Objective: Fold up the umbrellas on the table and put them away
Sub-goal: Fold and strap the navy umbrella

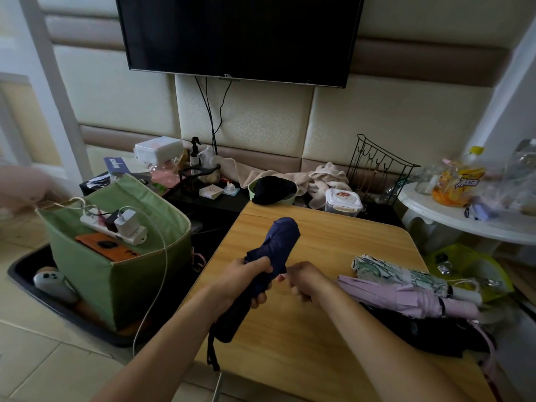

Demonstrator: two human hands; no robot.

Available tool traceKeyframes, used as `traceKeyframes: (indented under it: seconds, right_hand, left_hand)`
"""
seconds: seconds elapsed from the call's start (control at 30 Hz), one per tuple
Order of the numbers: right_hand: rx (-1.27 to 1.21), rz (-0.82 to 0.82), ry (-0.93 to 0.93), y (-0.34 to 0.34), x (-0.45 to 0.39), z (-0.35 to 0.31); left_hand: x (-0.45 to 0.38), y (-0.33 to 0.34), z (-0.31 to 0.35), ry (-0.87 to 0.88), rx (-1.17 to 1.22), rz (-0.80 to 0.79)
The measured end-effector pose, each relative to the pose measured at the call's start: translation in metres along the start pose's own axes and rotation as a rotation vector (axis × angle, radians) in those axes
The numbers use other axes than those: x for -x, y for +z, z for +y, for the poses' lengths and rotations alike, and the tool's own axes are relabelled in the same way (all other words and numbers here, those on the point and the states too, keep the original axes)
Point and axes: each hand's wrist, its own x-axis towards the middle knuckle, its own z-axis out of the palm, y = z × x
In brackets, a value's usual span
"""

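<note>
A navy folding umbrella (pixel 278 242) is held slanted above the wooden table (pixel 333 236), canopy end pointing away, its handle and wrist strap hanging off the table's near left edge. My left hand (pixel 246 278) grips it around the middle. My right hand (pixel 304 281) is curled beside it and pinches the canopy's edge or closing strap; the exact contact is small and blurred. On the table's right side lie a folded green-patterned white umbrella (pixel 397 274), a folded pink umbrella (pixel 406 297) and a black umbrella (pixel 420 332) beneath them.
A green fabric bin (pixel 95 271) holding a power strip and an orange phone stands left of the table on a black tray. Behind are a cluttered black shelf, a wire rack (pixel 377 169), a wall TV and a white round side table (pixel 464 216) at right.
</note>
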Motion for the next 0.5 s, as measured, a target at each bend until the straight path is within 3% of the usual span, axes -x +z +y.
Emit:
traceKeyframes:
  seconds: [0.17, 0.3, 0.5]
  right_hand:
    - [0.028, 0.006, 0.039, 0.001, 0.001, 0.005]
    - [0.005, -0.002, 0.067, -0.003, 0.006, 0.005]
    - [-0.181, -0.066, -0.141, -0.011, 0.015, 0.014]
  left_hand:
    - [0.002, 0.012, 0.001, -0.03, 0.062, -0.037]
    - [0.003, 0.011, -0.006, 0.064, -0.132, 0.056]
    - [-0.01, -0.002, -0.016, 0.123, -0.276, 0.241]
